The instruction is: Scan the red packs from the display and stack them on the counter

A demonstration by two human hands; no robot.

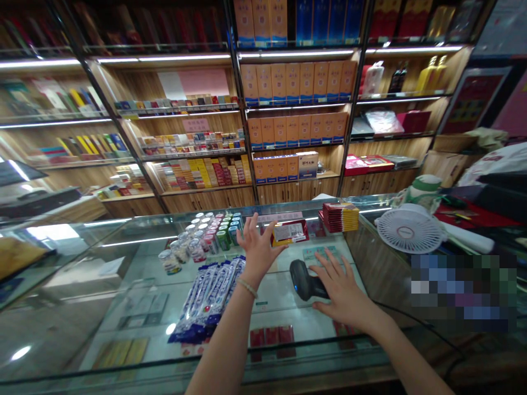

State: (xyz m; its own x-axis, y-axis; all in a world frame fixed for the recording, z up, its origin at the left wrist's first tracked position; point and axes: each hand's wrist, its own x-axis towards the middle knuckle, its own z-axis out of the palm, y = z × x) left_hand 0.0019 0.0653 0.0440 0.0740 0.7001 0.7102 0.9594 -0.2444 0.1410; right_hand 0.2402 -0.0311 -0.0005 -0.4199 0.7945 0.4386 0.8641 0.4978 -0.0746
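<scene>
My left hand (257,247) is raised over the glass counter with its fingers spread, holding nothing. Just beyond its thumb lies a red and yellow packet (290,232). My right hand (338,282) has its fingers apart at the handle of a black barcode scanner (303,280); whether it touches the handle is unclear. Left of my left wrist is a pile of blue and white long packets (208,299). Behind that pile stand rows of small colourful jars (206,236). A stack of red and yellow packs (340,216) sits at the counter's far side.
A white fan (410,229) and a green and white container (424,189) stand at the right. The scanner's black cable (405,310) runs along the right side. Beyond the glass counter (135,247), wooden shelves hold orange and blue boxes (298,82) and small packs.
</scene>
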